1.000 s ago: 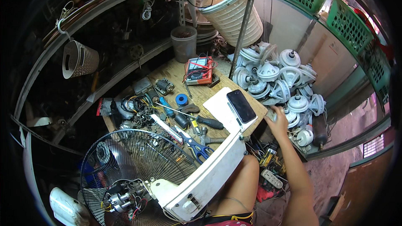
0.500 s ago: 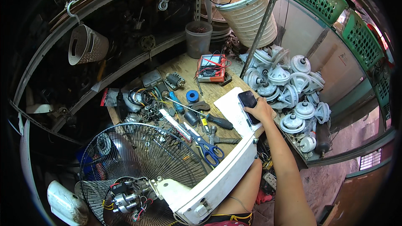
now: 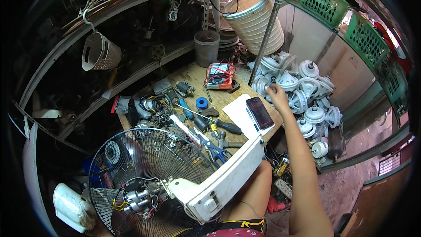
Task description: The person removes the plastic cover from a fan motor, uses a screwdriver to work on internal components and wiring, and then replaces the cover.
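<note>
My right hand (image 3: 275, 92) reaches past the workbench's right edge into a pile of white plastic motor housings (image 3: 287, 81), its bent fingers closed on one white part (image 3: 260, 85). Just below it a black phone (image 3: 259, 113) lies on white paper (image 3: 234, 112). In front, a partly dismantled fan has a wire guard (image 3: 115, 151), an exposed motor with coloured wires (image 3: 138, 199) and a long white stand (image 3: 228, 175). A white cover (image 3: 70, 206) is at lower left. My left hand is not visible.
The cluttered workbench (image 3: 197, 85) holds a multimeter (image 3: 219, 76), blue tape (image 3: 201, 102), screwdriver (image 3: 228, 127), scissors (image 3: 215, 151) and hammer (image 3: 232, 144). A metal pole (image 3: 267, 39) rises behind. Buckets (image 3: 254, 22), green baskets (image 3: 322, 4) and a hanging basket (image 3: 98, 52) surround it.
My right hand has moved from low at the bench's right edge, over the phone, then up into the white housings. The phone stays on the paper, and the view has shifted slightly.
</note>
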Demonstrator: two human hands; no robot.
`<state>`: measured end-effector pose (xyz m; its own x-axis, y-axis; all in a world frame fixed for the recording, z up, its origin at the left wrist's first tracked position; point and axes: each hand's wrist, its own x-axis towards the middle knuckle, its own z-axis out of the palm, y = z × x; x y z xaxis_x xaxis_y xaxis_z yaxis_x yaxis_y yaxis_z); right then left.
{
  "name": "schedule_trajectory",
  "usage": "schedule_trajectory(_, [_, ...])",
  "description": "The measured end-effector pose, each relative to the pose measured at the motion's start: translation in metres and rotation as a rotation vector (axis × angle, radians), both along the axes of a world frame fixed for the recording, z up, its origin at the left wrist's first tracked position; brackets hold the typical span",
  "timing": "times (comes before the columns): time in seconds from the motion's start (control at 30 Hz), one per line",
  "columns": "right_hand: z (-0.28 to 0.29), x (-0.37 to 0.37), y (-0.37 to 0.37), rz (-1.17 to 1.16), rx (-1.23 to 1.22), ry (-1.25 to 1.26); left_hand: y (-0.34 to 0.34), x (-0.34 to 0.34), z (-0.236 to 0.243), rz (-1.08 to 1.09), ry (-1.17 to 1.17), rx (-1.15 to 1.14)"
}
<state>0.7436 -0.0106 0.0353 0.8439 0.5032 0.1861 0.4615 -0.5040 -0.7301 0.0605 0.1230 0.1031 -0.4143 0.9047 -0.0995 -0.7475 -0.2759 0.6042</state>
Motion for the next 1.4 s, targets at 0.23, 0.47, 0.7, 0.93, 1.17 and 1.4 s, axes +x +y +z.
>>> schedule_trajectory(0.23, [0.113, -0.168, 0.101, 0.91, -0.194, 0.203, 0.01, -0.037, 0.014, 0.023, -0.043, 0.096])
schedule_trajectory(0.47, [0.08, -0.339, 0.131, 1.432, -1.131, 0.32, -0.006, -0.091, -0.003, 0.103, -0.176, 0.133])
schedule_trajectory(0.7, [0.058, -0.365, 0.131, 1.435, -1.32, 0.452, -0.064, -0.139, -0.018, 0.269, -0.357, 0.06])
schedule_trajectory(0.93, [0.061, -0.367, 0.106, 1.4, -1.053, 0.403, -0.096, -0.139, -0.047, 0.164, -0.551, 0.109])
schedule_trajectory(1.17, [0.079, -0.377, 0.063, 1.316, -0.711, 0.52, -0.099, -0.141, -0.052, 0.193, -0.583, -0.085])
schedule_trajectory(1.4, [0.084, -0.387, 0.025, 1.234, -0.469, 0.682, -0.06, -0.133, -0.003, 0.294, -0.432, 0.08])
